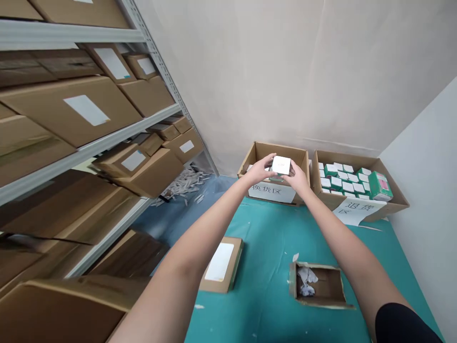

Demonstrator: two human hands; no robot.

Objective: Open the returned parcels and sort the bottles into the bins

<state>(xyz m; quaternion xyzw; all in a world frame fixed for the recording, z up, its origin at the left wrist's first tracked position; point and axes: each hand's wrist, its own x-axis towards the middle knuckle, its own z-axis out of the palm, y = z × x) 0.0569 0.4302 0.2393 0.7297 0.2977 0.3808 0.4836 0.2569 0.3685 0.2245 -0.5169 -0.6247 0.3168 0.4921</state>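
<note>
Between both hands is a small white-topped box (281, 165) with a bit of green on its side. My left hand (262, 170) grips its left side, and my right hand (296, 176) closes on its right side. They hold it over the front part of an open cardboard box (300, 155) at the back of the table. A white paper sign (272, 191) with handwritten characters is on that box's front. What lies inside is mostly hidden by my hands, though some white shows at the left.
Right of it stands another cardboard box (400, 200) holding several green-and-white small boxes (348, 178). On the teal table (264, 267) are an opened small carton (321, 302) with crumpled paper and a labelled flat carton (228, 278). Metal shelving (96, 143) with cartons fills the left.
</note>
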